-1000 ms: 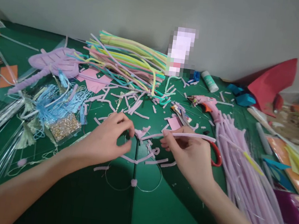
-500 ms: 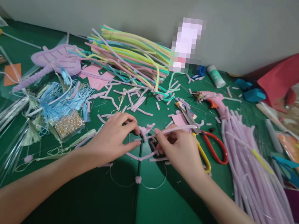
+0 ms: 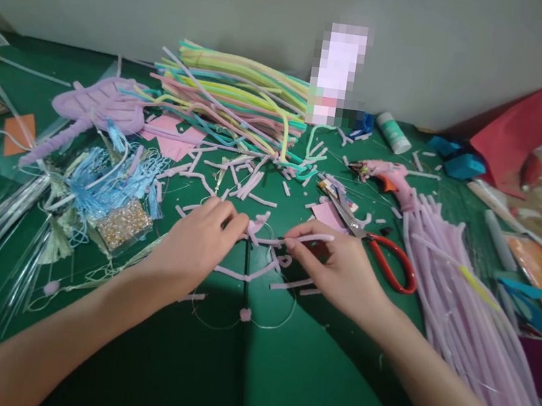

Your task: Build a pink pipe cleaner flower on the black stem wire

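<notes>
My left hand (image 3: 203, 241) is closed in a pinch at a small twisted lilac pipe-cleaner shape (image 3: 256, 226) near the table's middle seam. Opposite it, my right hand (image 3: 337, 265) pinches a lilac pipe cleaner (image 3: 316, 238) between thumb and forefinger. This piece runs left toward the twisted shape; whether the two are joined I cannot tell. Below the hands lie a bent lilac strip (image 3: 247, 278) and a thin clear loop of line with a lilac pompom (image 3: 245, 315). Scissors (image 3: 390, 262) with a red handle lie beside my right hand, which hides part of them.
A pink glue gun (image 3: 387, 178) and a lilac pipe-cleaner bundle (image 3: 465, 322) lie on the right. Coloured pipe cleaners (image 3: 235, 92) are piled behind. Blue tassels (image 3: 109, 175), a bead box (image 3: 122, 227) and a lilac leaf-like piece (image 3: 102, 101) lie left.
My hands have drawn slightly apart, showing more of the lilac strip between them. My left thumb has tucked in toward the forefinger. The yellow scissor handle is now hidden by my right hand.
</notes>
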A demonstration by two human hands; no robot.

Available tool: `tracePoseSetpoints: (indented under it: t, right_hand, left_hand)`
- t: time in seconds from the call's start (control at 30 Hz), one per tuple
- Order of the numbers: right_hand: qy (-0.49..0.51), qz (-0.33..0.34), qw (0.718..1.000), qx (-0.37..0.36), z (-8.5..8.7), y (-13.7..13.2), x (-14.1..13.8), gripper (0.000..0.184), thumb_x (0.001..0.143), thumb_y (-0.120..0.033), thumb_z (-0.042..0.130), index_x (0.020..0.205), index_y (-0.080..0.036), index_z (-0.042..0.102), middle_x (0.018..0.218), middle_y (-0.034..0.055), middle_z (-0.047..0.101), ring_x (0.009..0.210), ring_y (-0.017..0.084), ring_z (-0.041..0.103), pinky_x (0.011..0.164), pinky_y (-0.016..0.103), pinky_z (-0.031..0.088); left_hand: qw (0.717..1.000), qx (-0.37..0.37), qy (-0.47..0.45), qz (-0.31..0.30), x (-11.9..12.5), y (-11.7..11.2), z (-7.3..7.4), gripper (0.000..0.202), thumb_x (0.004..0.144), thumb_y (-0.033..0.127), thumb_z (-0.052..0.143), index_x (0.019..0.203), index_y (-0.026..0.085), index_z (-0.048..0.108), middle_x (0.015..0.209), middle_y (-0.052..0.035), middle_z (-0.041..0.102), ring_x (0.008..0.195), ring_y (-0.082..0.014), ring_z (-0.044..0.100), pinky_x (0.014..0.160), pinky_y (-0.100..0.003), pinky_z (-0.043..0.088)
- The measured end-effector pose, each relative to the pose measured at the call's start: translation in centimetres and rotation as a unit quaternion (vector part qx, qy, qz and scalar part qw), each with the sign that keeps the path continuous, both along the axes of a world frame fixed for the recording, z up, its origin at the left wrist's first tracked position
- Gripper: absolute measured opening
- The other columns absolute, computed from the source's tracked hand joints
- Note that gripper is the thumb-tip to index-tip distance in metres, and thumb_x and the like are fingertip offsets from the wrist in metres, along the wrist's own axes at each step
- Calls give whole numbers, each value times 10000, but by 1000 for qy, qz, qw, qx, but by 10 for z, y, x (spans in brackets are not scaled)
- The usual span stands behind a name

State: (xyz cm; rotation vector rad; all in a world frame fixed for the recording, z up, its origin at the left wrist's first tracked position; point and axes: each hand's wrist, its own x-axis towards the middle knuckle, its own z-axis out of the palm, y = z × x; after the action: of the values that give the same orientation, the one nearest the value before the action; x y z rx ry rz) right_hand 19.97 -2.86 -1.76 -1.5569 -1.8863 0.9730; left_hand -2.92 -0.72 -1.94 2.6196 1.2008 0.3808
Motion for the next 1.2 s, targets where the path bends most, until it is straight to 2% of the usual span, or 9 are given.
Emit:
tracePoseSetpoints:
  t: [0.13, 0.23, 0.3, 0.47, 0.7, 0.77, 0.87, 1.07, 1.2]
  right_hand:
    - [-77, 83, 988, 109, 0, -3, -5, 141, 933, -154, 505, 938, -174, 645, 870, 33, 724, 722, 141, 654, 631, 242, 456]
    - [-97, 121, 976, 151, -1, -4, -9, 139, 942, -120, 491, 956, -160, 622, 889, 44, 718, 750, 148, 651, 659, 243, 454]
    - [-119, 147, 972, 140, 1, -3, -11, 149, 944, -101, 474, 958, -156, 611, 908, 54, 713, 780, 160, 651, 675, 250, 455]
    - [-192, 193, 960, 67, 10, 2, -19, 163, 916, -64, 462, 969, -129, 601, 928, 90, 691, 830, 203, 649, 698, 280, 446]
    - [-246, 199, 948, -17, 24, 5, -36, 205, 829, -24, 474, 960, -124, 596, 898, 100, 681, 775, 219, 650, 641, 292, 410]
    - [-254, 190, 948, -38, 28, 5, -39, 232, 806, -20, 486, 981, -119, 601, 924, 113, 687, 813, 232, 664, 658, 295, 422]
    - [-281, 187, 940, -49, 32, 4, -44, 309, 800, -15, 495, 1081, -92, 598, 975, 143, 694, 840, 251, 679, 649, 303, 428]
    - [-293, 207, 933, -17, 27, -1, -44, 250, 833, -6, 496, 1024, -101, 625, 960, 128, 693, 854, 250, 678, 660, 313, 429]
    - [-250, 166, 954, 9, 25, -3, -31, 81, 910, -155, 559, 953, -126, 622, 844, 82, 688, 722, 205, 660, 602, 293, 418]
  left_hand:
    - [988, -139, -55, 28, -2, 3, 12, 165, 976, 275, 515, 906, 187, 636, 870, -46, 652, 826, -198, 592, 698, -295, 458]
    - [946, -282, -133, 86, -3, 6, 19, 132, 894, 341, 647, 874, 219, 691, 787, -1, 677, 700, -155, 612, 600, -241, 469]
    - [924, -322, -185, 89, -5, 8, 20, 114, 863, 339, 683, 853, 233, 722, 806, 3, 697, 719, -150, 634, 623, -232, 498]
    - [907, -326, -264, 46, -6, 9, 20, 76, 828, 290, 719, 783, 230, 734, 910, -16, 696, 853, -172, 656, 715, -248, 540]
    - [893, -323, -313, 9, 5, 0, 17, 56, 843, 196, 707, 796, 215, 730, 818, 1, 703, 767, -134, 648, 715, -226, 518]
    - [890, -308, -337, 8, 8, -3, 15, 43, 824, 192, 735, 845, 214, 706, 820, 15, 701, 751, -120, 643, 710, -216, 511]
    - [878, -297, -374, 27, 12, -7, 13, 242, 801, 188, 759, 1006, 226, 636, 786, 45, 690, 705, -106, 639, 672, -203, 509]
    - [920, -227, -320, 6, 12, -6, 12, 58, 847, 164, 692, 800, 197, 685, 796, 14, 690, 721, -111, 634, 672, -212, 485]
    - [922, -244, -301, 14, 10, -3, 13, 71, 851, 196, 688, 781, 194, 683, 780, 13, 689, 716, -119, 635, 666, -218, 482]
